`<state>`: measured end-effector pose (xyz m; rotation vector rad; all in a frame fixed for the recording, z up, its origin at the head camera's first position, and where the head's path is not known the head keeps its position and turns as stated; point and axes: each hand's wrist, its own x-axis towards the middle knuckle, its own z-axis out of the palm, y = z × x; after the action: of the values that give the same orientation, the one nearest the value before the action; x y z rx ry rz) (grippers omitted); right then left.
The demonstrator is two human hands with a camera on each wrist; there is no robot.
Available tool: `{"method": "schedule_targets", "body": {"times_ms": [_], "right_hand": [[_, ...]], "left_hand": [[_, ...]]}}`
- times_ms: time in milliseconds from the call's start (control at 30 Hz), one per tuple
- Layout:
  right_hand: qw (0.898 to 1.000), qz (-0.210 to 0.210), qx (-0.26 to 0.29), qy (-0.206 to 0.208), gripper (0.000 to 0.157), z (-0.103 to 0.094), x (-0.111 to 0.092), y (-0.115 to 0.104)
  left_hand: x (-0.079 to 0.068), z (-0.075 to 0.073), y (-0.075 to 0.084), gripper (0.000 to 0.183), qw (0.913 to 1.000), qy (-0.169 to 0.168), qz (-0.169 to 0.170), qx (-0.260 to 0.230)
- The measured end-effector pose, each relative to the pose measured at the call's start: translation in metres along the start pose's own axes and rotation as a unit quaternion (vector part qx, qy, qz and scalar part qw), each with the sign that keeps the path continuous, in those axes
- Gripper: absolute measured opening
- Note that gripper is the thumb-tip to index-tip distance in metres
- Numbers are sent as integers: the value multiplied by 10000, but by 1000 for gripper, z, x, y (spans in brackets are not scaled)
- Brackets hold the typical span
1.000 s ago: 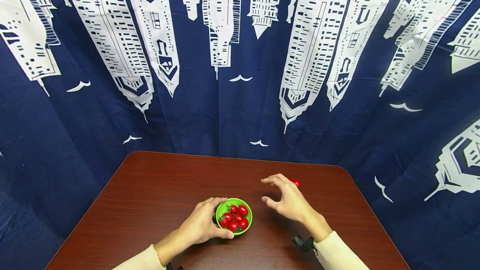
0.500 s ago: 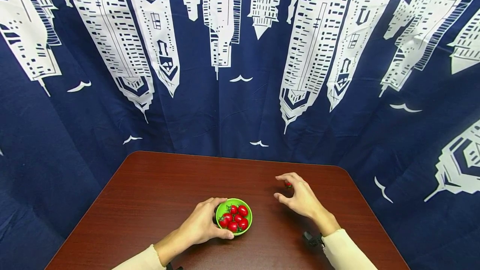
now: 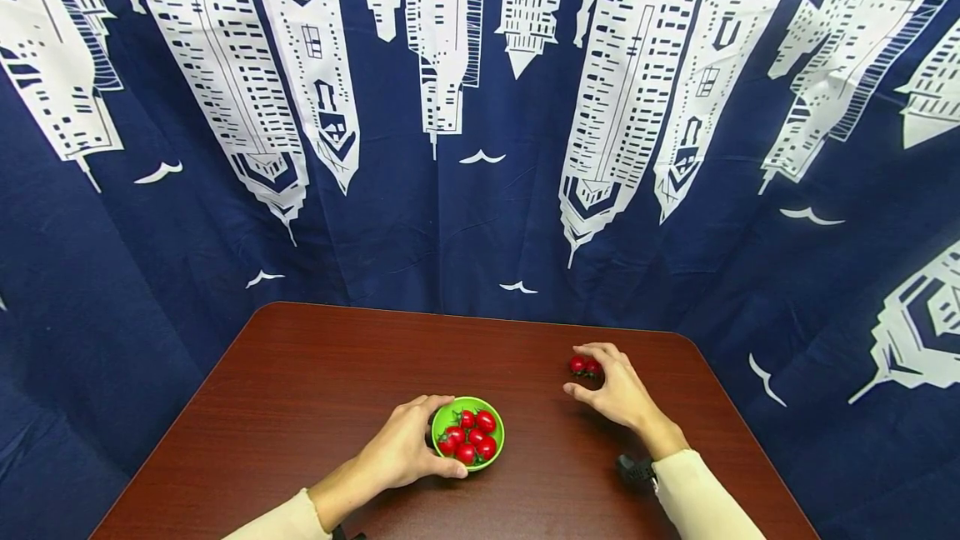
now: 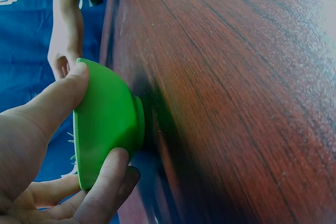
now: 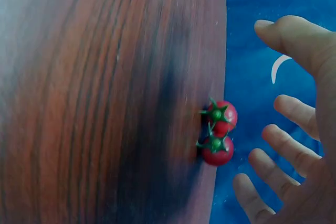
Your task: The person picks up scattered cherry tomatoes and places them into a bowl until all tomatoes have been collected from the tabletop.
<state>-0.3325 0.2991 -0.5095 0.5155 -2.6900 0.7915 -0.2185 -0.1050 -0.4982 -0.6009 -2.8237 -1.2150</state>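
Note:
My left hand (image 3: 408, 446) grips a small green bowl (image 4: 105, 121) by its side, thumb at the near rim and fingers at the far one. Inside the bowl lie several red cherry tomatoes (image 3: 486, 447) with green stems. Farther back on the right, two more cherry tomatoes (image 5: 217, 151) sit side by side on the table, their green calyxes showing in the right wrist view. Over them hovers my right hand (image 3: 624, 394), thumb and fingers spread apart with nothing between them. In the head view its fingers partly overlap the right-hand tomato.
A dark reddish wooden table (image 3: 337, 365) with rounded far corners carries everything. Behind it hangs a navy cloth (image 3: 390, 232) printed with white upside-down buildings. A dark strap-like device (image 3: 636, 468) sits at the right wrist, beside the cream sleeve (image 3: 701, 494).
My right hand has moved to the right, toward the two tomatoes on the table, which now show more fully between thumb and fingers. The left hand and bowl have stayed put.

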Motion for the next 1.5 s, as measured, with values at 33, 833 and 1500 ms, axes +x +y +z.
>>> {"method": "schedule_targets", "body": {"times_ms": [33,833,1500], "right_hand": [[10000,49,4,-41,76,0,1,2],[9980,519,-86,-357,64,2,6,28],[9957,898,186,-131,28,5,2,35]], "left_hand": [[0,0,0,102,10000,2,-9,19],[0,-1,-1,102,10000,32,85,28],[0,0,-1,102,9999,63,68,51]]}}
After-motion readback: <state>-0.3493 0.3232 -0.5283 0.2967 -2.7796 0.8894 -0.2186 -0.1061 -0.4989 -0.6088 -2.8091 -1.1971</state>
